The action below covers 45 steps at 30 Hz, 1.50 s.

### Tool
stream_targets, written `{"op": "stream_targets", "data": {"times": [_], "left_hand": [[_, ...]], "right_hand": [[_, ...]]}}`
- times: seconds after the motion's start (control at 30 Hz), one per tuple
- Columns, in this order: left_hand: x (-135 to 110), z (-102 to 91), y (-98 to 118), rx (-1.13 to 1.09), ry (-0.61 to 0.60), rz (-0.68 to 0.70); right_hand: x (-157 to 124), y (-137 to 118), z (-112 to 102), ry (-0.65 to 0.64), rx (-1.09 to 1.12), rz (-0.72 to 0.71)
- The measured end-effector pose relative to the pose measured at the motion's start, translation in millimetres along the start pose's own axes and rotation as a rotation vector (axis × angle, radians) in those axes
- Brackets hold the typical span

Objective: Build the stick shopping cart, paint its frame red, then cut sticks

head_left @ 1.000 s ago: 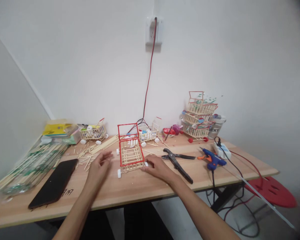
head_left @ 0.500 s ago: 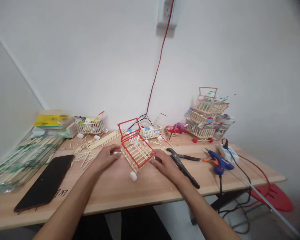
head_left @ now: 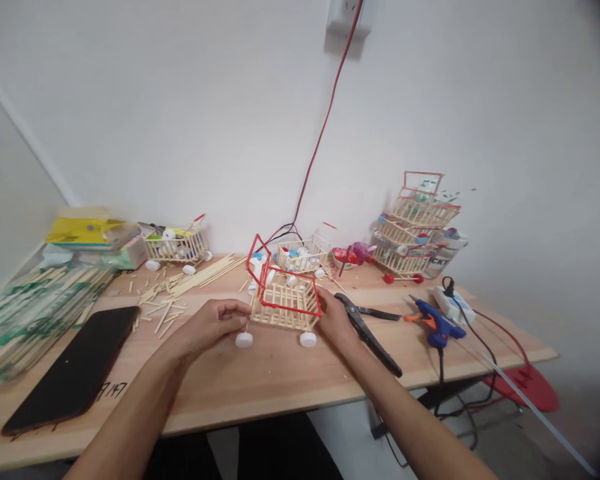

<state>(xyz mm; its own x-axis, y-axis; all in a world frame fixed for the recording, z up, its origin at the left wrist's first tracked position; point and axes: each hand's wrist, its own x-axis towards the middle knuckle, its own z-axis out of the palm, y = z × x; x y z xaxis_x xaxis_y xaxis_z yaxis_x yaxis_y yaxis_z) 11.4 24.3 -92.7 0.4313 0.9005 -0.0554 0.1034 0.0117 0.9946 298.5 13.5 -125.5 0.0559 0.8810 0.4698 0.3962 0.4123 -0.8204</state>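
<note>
Between my hands is a miniature shopping cart (head_left: 290,308) of thin wooden sticks, with a red-painted rim and a red handle at its left end. Two white round wheels (head_left: 244,340) show on its near side. My left hand (head_left: 213,323) holds the handle end, thumb and fingers closing at the lower corner. At the opposite end, my right hand (head_left: 335,321) grips the cart, its fingertips partly hidden behind the sticks. Black-handled pliers (head_left: 363,327) lie just beside my right hand.
A blue glue gun (head_left: 437,323) and a white power strip (head_left: 455,305) sit at right. Stacked stick carts (head_left: 413,230) stand behind them. Loose sticks (head_left: 200,280), a black phone (head_left: 75,367) and bagged sticks (head_left: 35,307) lie left. More carts (head_left: 177,247) line the wall.
The cart has turned between my hands, so its long side now faces me and two wheels show in front. Its handle leans further left. The view has shifted slightly.
</note>
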Motion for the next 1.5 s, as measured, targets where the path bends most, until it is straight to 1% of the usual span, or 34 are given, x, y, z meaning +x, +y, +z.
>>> {"op": "stream_targets", "data": {"times": [0.1,0.17,0.2,0.27,0.4,0.43,0.5,0.57,0.67,0.73,0.8,0.87,0.97,1.07,1.17,1.27,1.37,1.43,1.5], "left_hand": [[-1,-0.5,1,0.003,-0.113,0.011],[-1,-1.4,2,0.027,-0.139,0.014],[0,-1.9,2,0.039,-0.130,0.015],[1,-2.9,3,0.053,-0.056,0.031],[4,-3.3,3,0.107,0.245,0.127],[5,-2.9,3,0.145,0.297,0.148],[6,-1.7,3,0.234,0.350,0.188],[9,-0.9,4,0.301,0.359,0.240],[15,-0.9,5,0.381,0.331,0.307],[20,-0.9,5,0.464,0.277,0.299],[25,-0.2,4,0.558,0.233,0.265],[26,0.7,4,0.627,0.235,0.245],[22,0.6,4,0.684,0.278,0.232],[11,-1.0,5,0.709,0.259,0.205],[-4,0.9,5,0.722,0.222,0.189],[-21,10.8,6,0.720,0.235,0.203],[-36,26.6,6,0.722,0.279,0.225],[-43,37.0,6,0.736,0.292,0.246],[-47,45.6,5,0.717,0.328,0.253]], "right_hand": [[-1,0,-1,-0.012,0.020,0.029],[-2,1,-3,-0.030,0.010,0.053],[-2,2,-4,-0.041,0.002,0.066],[-3,3,-7,-0.061,-0.014,0.091],[-9,-2,-14,-0.073,-0.037,0.126],[-12,-6,-17,-0.077,-0.058,0.132],[-21,-16,-24,-0.107,-0.137,0.142],[-35,-28,-31,-0.168,-0.208,0.146],[-58,-46,-35,-0.197,-0.252,0.155],[-69,-56,-31,-0.186,-0.310,0.135],[-74,-63,-24,-0.165,-0.418,0.110],[-72,-64,-17,-0.140,-0.525,0.085],[-61,-58,-12,-0.106,-0.591,0.063],[-45,-47,-14,-0.082,-0.565,0.069],[-25,-35,-17,-0.071,-0.486,0.055],[-7,-25,-14,-0.051,-0.433,0.061],[3,-20,-11,-0.038,-0.413,0.049],[2,-23,-12,-0.011,-0.412,0.040],[-6,-30,-16,0.043,-0.389,0.030]]}}
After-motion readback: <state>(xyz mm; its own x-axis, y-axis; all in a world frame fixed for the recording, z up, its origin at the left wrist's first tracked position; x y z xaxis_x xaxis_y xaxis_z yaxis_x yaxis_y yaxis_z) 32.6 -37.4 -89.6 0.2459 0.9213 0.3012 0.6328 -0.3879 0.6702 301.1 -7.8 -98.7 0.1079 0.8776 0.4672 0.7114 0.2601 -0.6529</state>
